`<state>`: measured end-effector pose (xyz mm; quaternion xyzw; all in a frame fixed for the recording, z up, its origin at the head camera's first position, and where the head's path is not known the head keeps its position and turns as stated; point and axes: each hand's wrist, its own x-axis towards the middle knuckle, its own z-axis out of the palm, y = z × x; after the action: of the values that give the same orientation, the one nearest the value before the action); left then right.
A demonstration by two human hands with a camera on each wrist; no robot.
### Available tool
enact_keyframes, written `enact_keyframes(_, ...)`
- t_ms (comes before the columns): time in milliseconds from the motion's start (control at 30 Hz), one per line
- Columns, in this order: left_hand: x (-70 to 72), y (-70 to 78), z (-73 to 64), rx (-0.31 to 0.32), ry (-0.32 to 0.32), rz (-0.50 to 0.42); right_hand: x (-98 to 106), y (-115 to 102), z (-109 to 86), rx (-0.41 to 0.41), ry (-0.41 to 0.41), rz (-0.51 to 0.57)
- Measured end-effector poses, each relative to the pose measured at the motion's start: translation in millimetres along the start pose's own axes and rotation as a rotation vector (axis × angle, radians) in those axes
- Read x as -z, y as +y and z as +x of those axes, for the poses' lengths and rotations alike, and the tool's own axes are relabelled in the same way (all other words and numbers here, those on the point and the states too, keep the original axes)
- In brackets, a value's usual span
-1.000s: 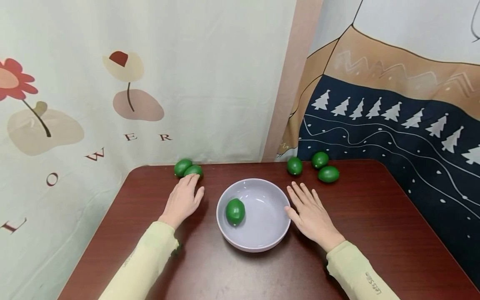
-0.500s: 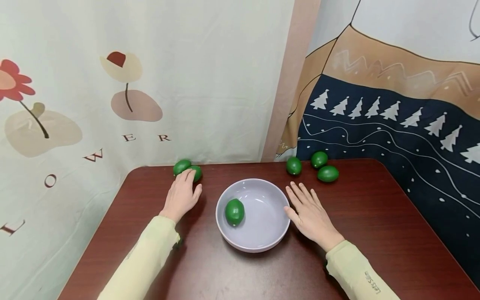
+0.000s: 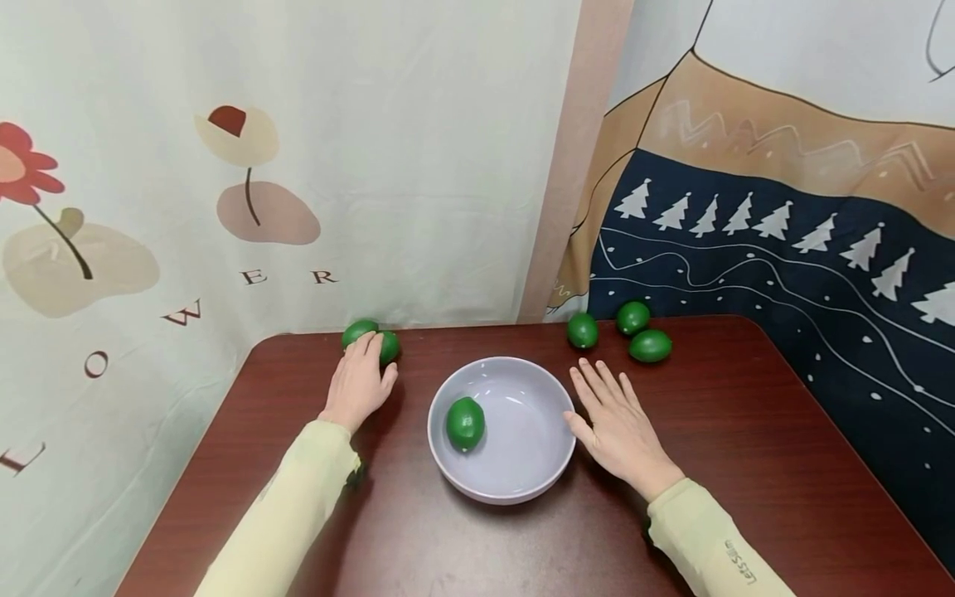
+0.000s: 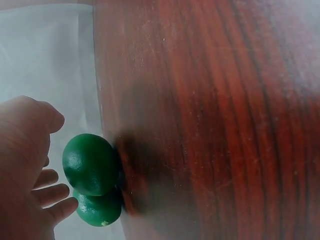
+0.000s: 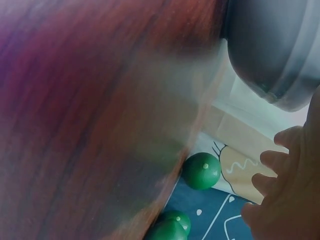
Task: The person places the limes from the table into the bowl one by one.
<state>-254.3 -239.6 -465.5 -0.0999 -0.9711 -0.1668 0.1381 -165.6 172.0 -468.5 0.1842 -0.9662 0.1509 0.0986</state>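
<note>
My left hand [image 3: 358, 385] reaches over two green limes at the back left of the table. One lime [image 3: 389, 348] shows to the right of its fingertips, and the other lime [image 3: 359, 332] lies partly behind them. In the left wrist view the thumb stands apart from the nearer lime [image 4: 90, 164], the fingers loosely bent beside both; whether they touch cannot be told. My right hand [image 3: 619, 427] is spread, palm down, its thumb at the right rim of a pale lilac bowl [image 3: 525, 444]. Inside the bowl sits one lime [image 3: 466, 424], toward its left side.
At the back right, three limes lie near the table's far edge: one lime [image 3: 582, 330] by itself, a second lime [image 3: 632, 317] and a third lime [image 3: 651, 346] close together. A printed curtain [image 3: 418, 166] hangs right behind the brown table [image 3: 477, 555].
My left hand has shifted slightly left and away from me, its fingers now farther over the pair of limes. The right hand stays beside the bowl. The head view has drifted a little.
</note>
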Motion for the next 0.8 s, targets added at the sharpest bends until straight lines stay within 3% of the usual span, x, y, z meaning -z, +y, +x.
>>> enact_keyframes(800,-12.3,-11.1,9.3,0.065,-0.033,-0.001,-4,-2,4.4,-0.009,-0.005,0.016)
